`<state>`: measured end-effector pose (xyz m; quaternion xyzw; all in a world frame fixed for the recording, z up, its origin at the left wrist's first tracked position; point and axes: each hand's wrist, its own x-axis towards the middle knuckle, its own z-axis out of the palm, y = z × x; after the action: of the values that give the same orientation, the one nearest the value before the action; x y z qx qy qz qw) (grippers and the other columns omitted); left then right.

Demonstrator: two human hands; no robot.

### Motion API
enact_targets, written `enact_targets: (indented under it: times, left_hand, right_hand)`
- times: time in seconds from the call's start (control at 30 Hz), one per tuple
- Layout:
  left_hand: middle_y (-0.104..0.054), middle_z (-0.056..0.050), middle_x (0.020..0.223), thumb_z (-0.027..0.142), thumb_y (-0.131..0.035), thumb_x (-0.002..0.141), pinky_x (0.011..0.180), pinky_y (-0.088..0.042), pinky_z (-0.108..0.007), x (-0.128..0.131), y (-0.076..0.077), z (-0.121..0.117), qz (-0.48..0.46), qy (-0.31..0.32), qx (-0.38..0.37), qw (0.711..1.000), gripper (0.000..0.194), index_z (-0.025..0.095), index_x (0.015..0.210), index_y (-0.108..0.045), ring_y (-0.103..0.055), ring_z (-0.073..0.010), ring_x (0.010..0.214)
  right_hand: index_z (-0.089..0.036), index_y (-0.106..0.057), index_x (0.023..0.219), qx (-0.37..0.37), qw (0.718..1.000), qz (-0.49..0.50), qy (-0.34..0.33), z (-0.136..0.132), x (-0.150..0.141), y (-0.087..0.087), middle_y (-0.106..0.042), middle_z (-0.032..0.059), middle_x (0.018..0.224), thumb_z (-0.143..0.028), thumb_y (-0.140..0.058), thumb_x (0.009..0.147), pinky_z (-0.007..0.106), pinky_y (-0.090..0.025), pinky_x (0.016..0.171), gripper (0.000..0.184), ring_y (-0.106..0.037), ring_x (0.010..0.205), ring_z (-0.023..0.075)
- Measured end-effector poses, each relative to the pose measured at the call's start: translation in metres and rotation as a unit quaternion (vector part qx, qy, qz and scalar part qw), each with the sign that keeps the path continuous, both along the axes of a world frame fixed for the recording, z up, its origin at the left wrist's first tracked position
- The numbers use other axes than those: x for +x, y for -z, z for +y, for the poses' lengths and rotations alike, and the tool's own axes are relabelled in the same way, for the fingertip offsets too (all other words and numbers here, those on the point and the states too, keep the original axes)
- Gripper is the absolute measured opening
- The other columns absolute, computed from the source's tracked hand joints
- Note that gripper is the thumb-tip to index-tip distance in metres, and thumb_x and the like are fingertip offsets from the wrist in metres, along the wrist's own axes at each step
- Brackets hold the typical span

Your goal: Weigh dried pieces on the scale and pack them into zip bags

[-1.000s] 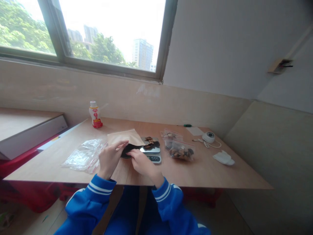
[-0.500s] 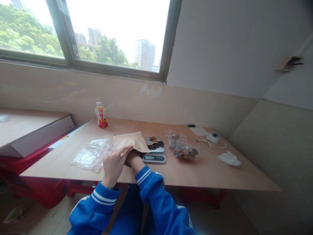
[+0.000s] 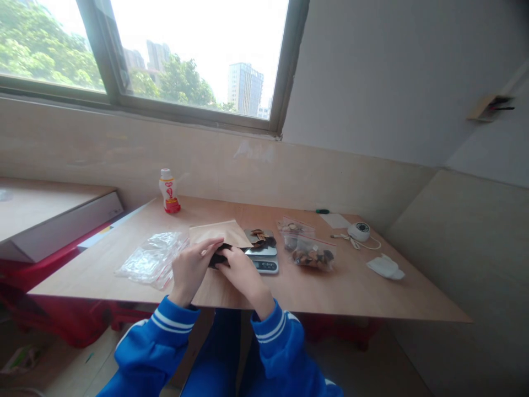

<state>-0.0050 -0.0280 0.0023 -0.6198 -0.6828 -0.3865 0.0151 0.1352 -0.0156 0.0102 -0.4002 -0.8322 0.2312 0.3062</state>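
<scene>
My left hand [image 3: 192,269] grips the near edge of a tan kraft paper bag [image 3: 219,232] that lies on the table. My right hand [image 3: 243,274] is at the bag's mouth, its fingers curled in beside a dark patch; whether that is dried pieces or the bag's shaded inside I cannot tell. Just right of the bag stands a small digital kitchen scale [image 3: 268,266], partly covered by the bag and my right hand. On its plate rests a pile of brown and dark dried slices [image 3: 261,239].
Clear plastic zip bags [image 3: 151,259] lie to the left, near a drink bottle [image 3: 169,192]. Right of the scale are filled zip bags [image 3: 313,256]. Farther right are a white dome camera [image 3: 359,231] with a cable, crumpled white tissue [image 3: 386,267], paper [image 3: 334,221] and a green-handled tool [image 3: 322,211].
My right hand has drawn back out of the paper bag to its mouth, and its fingers are now visible. My left hand keeps its hold on the bag.
</scene>
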Motion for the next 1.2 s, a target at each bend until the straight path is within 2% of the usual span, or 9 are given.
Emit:
enact_targets:
  times: [0.13,0.23,0.33,0.47,0.57,0.67,0.8,1.0,1.2]
  left_hand:
    - [-0.074,0.006,0.082,0.04,-0.054,0.086,0.059,-0.04,-0.02,-0.005,-0.009,0.005,-0.007,0.007,0.0,1.0,0.021,0.037,0.099,-0.071,-0.067,-0.0137,0.073]
    - [-0.074,0.005,0.082,0.042,-0.053,0.086,0.059,-0.04,-0.021,-0.005,-0.011,0.008,-0.012,-0.003,-0.004,1.0,0.022,0.037,0.098,-0.071,-0.068,-0.0145,0.074]
    - [-0.075,0.004,0.084,0.043,-0.053,0.086,0.059,-0.039,-0.022,-0.001,-0.011,0.01,-0.012,-0.013,-0.003,1.0,0.023,0.037,0.1,-0.07,-0.068,-0.016,0.076]
    - [-0.075,0.002,0.085,0.043,-0.052,0.087,0.059,-0.038,-0.024,0.004,-0.008,0.011,0.015,-0.019,-0.015,1.0,0.025,0.037,0.102,-0.07,-0.068,-0.0188,0.078]
    - [-0.075,0.002,0.086,0.043,-0.051,0.087,0.058,-0.038,-0.024,0.003,-0.006,0.014,0.022,-0.019,-0.019,0.999,0.025,0.038,0.103,-0.07,-0.068,-0.0191,0.079]
    - [-0.075,0.003,0.086,0.044,-0.051,0.087,0.058,-0.038,-0.024,-0.001,-0.007,0.019,0.016,-0.022,-0.021,0.999,0.025,0.038,0.103,-0.07,-0.068,-0.0183,0.077]
    - [-0.074,0.005,0.09,0.043,-0.052,0.086,0.059,-0.039,-0.022,-0.008,-0.006,0.022,-0.015,-0.007,-0.013,1.0,0.024,0.037,0.101,-0.07,-0.068,-0.0155,0.078]
    - [-0.075,0.005,0.089,0.045,-0.053,0.085,0.058,-0.04,-0.022,-0.013,0.002,0.022,-0.012,-0.01,0.002,1.0,0.025,0.036,0.1,-0.07,-0.067,-0.015,0.074]
    - [-0.075,0.004,0.089,0.045,-0.053,0.085,0.06,-0.042,-0.022,-0.012,0.004,0.023,-0.011,-0.004,0.011,1.0,0.025,0.036,0.1,-0.07,-0.067,-0.0153,0.076]
  right_hand:
    - [-0.022,-0.066,0.108,-0.057,0.988,0.142,-0.038,-0.013,0.036,-0.015,-0.068,0.0049,0.109,-0.025,-0.063,0.082,0.033,-0.049,0.089,0.027,-0.063,0.099,0.0191]
    - [-0.02,-0.067,0.108,-0.135,0.967,0.216,-0.025,-0.009,0.061,-0.013,-0.07,0.0061,0.105,-0.035,-0.063,0.08,0.034,-0.054,0.08,0.032,-0.067,0.09,0.02]
    - [-0.017,-0.069,0.103,-0.122,0.953,0.272,0.046,0.011,0.075,0.006,-0.072,0.0081,0.1,-0.038,-0.061,0.08,0.035,-0.053,0.081,0.032,-0.068,0.089,0.0215]
    - [-0.016,-0.069,0.101,-0.067,0.942,0.284,0.164,0.041,0.091,0.046,-0.073,0.0104,0.098,-0.041,-0.056,0.083,0.037,-0.052,0.081,0.034,-0.067,0.091,0.0244]
    - [-0.017,-0.066,0.105,-0.034,0.939,0.27,0.208,0.056,0.107,0.073,-0.07,0.0112,0.107,-0.037,-0.054,0.084,0.037,-0.05,0.086,0.032,-0.066,0.097,0.0242]
    - [-0.018,-0.063,0.106,-0.001,0.945,0.231,0.231,0.065,0.118,0.087,-0.072,0.0099,0.099,-0.033,-0.052,0.083,0.035,-0.052,0.079,0.029,-0.067,0.091,0.0226]
    - [-0.017,-0.063,0.093,0.008,0.952,0.177,0.25,0.076,0.122,0.09,-0.071,0.008,0.084,-0.033,-0.052,0.082,0.031,-0.051,0.068,0.023,-0.066,0.075,0.0203]
    - [-0.017,-0.067,0.082,0.014,0.959,0.127,0.251,0.085,0.124,0.088,-0.067,0.0063,0.081,-0.029,-0.055,0.078,0.033,-0.049,0.072,0.018,-0.061,0.071,0.019]
    - [-0.016,-0.063,0.1,0.074,0.944,0.098,0.306,0.068,0.108,0.073,-0.059,0.012,0.104,-0.02,-0.053,0.081,0.043,-0.042,0.091,0.022,-0.055,0.101,0.026]
